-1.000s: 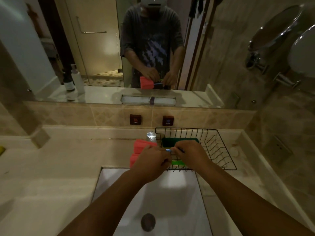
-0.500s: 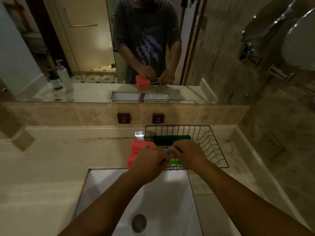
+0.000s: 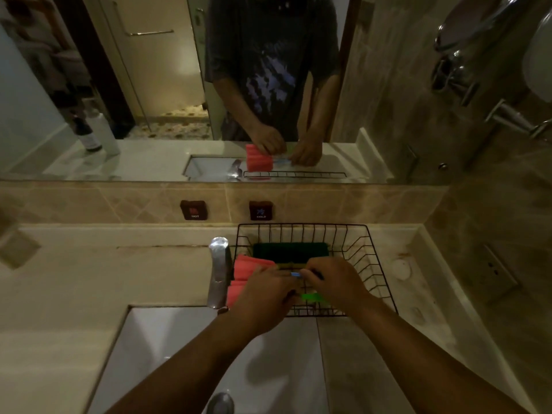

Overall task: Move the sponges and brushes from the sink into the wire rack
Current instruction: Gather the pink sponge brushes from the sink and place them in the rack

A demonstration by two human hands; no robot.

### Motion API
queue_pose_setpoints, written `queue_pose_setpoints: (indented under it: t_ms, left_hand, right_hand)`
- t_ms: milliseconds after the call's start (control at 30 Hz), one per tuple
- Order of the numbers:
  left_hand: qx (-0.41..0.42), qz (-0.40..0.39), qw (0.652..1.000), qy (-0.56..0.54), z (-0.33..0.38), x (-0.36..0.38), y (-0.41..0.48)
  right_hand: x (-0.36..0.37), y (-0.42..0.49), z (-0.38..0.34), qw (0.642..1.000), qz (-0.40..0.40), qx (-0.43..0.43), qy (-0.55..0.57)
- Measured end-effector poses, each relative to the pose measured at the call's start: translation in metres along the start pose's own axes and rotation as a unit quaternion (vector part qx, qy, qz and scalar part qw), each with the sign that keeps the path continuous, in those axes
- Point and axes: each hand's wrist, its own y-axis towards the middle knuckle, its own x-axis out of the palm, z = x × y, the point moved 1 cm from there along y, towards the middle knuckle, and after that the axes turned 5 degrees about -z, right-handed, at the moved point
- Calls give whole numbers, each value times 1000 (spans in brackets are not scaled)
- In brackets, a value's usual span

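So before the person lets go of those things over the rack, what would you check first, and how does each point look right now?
1. Wire rack sits flat on the counter beside the sink: ok.
2. Left hand has the pink sponges over the rack's left edge, next to the faucet: ok, though whether they clear the rim, cannot tell.
3. Right hand is inside the rack pinching a thin blue-tipped item; whether it is a brush: cannot tell.
4. Room left in the rack beside the dark green sponge and bright green item: ok.
5. Sink basin cleared of items: none visible, but the arms hide part, so cannot tell.
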Motion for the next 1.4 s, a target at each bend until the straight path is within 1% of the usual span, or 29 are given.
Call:
queue_pose_setpoints:
  t_ms: [100,200,300,467,600,667,733,833,900,1033,1133,1233,1400]
  left_hand:
    - [4,-12,1000,-14,-4,11,9]
    - [-14,-23,999,-22,-9,24,15]
    - [-27,-37,999,-27,-17,39,20]
    - [-32,-47,996,-74,-29,56,27]
    - [-49,-55,995,-68,-38,72,33]
    - [-43,-58,995,-66,-42,79,36]
    - [-32,-75,995,-60,-44,85,39]
    - [-42,-119,991,-55,-48,94,44]
    - [-43,-123,989,-62,-51,99,46]
    - [-37,-148,986,-72,-56,106,51]
    - [-34,-154,985,-65,-60,110,55]
    - [-26,-160,985,-59,-62,113,57]
    - [-27,-165,984,-60,-65,117,57]
  right_hand:
    - [9,6,20,1000,-15,16,16]
    - [20,14,35,999,-38,14,6]
    - [30,21,45,999,-42,13,2]
    - [47,35,61,997,-76,25,1]
    - [61,45,74,994,-100,31,7]
    - [68,49,80,992,-117,37,9]
    - [73,52,84,991,-126,39,9]
    - [79,53,93,987,-150,50,22]
    - [82,53,97,984,-162,64,28]
    - [86,52,100,985,-156,72,27]
    - [87,52,100,985,-155,75,27]
    - [89,54,99,987,-139,78,23]
    - [90,54,99,990,-123,59,21]
